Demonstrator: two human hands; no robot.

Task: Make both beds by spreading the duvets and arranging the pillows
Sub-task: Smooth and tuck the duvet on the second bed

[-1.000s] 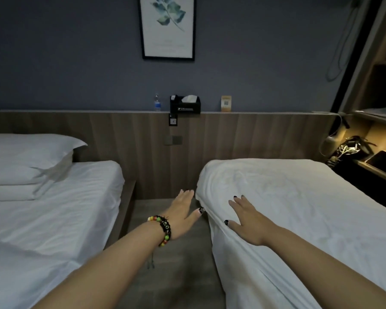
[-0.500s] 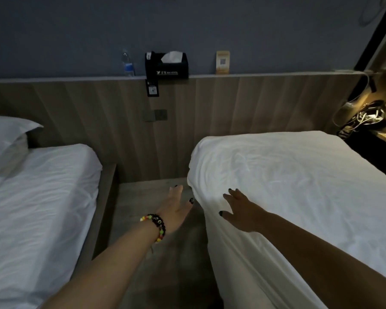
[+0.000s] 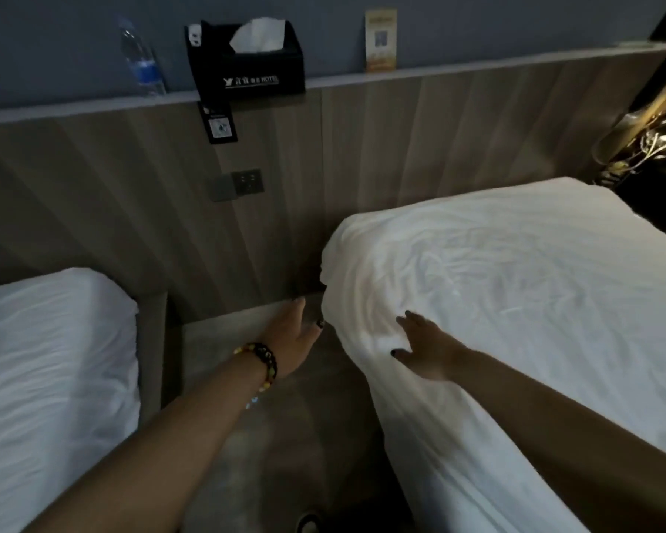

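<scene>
A white duvet (image 3: 516,286) covers the right bed, wrinkled near its head end. My right hand (image 3: 425,350) lies flat on the duvet near the bed's left edge, fingers straight. My left hand (image 3: 293,336), with a beaded bracelet on the wrist, is held flat in the gap beside the bed's top left corner, thumb close to the hanging duvet edge. The left bed (image 3: 51,378) shows white bedding at the left. No pillow is in view.
A wooden headboard panel (image 3: 400,148) runs behind both beds, with a wall socket (image 3: 243,183). On its ledge stand a water bottle (image 3: 141,61), a black tissue box (image 3: 247,57) and a small card (image 3: 380,40). A lit nook with cables (image 3: 646,144) is at the right. A floor strip (image 3: 285,436) separates the beds.
The view has dropped and moved closer to the headboard; the left bed's pillows have left the frame. Both hands slid a little toward the head end of the right bed, staying flat.
</scene>
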